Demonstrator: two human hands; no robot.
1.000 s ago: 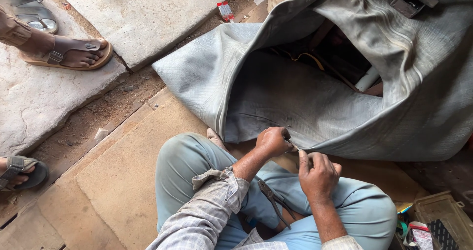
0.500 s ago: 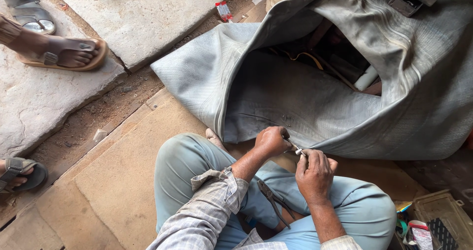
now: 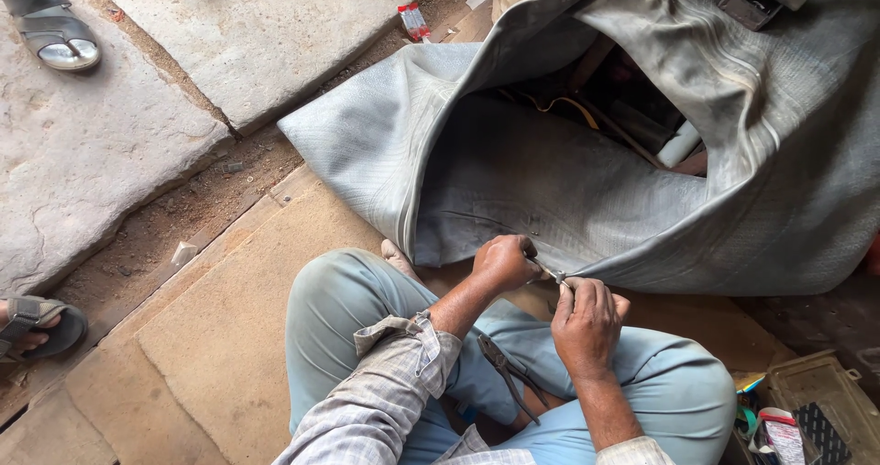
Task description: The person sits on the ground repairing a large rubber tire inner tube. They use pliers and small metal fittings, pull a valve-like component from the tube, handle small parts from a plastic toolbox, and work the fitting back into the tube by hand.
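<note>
A big grey rubber tube [image 3: 550, 190], folded and gaping open, lies in front of my crossed legs. My left hand [image 3: 504, 262] is closed at its lower edge and pinches a thin metal tool [image 3: 548, 271] that points to the right. My right hand [image 3: 587, 323] sits just right of it, fingers curled, with its fingertips nipping the rubber edge where the tool's tip meets it. The two hands are nearly touching. A pair of dark pliers [image 3: 504, 378] rests on my lap between my knees.
Stone slabs [image 3: 247, 25] and a dirt strip lie beyond the brown board [image 3: 229, 328] I sit on. A silver sandal [image 3: 55, 39] lies top left. Another person's sandalled foot [image 3: 32, 328] shows at the left edge. A box of small items [image 3: 807, 419] stands bottom right.
The other person's foot in a brown sandal at top left has gone out of view. My hands stay at the rubber edge, the right one a little lower.
</note>
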